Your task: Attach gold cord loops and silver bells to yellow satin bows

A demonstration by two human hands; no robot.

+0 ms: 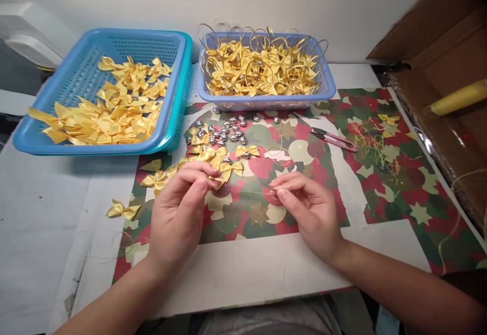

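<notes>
Over the middle of the table my left hand (pixel 180 200) is closed in a pinch, thumb against forefinger. A thin, pale yellow thread (pixel 249 191) runs from it, barely visible, across to my right hand (pixel 308 200), whose thumb and fingertips pinch it too. Whether a needle is at the right fingertips is too small to tell. Just beyond my left fingers lie yellow ribbon bows (pixel 232 169), partly hidden by that hand. One bow (pixel 247 151) has a silver bell on it. Small silver bells (pixel 224 131) are scattered behind the bows.
A blue basket (pixel 177 71) of yellow bows stands at the left. Behind, another basket (pixel 262 103) holds bows with gold wire rings. Pink-handled thread snips (pixel 335 140) lie at the right, near thread scraps (pixel 371 145). A cardboard box (pixel 426 79) borders the right side.
</notes>
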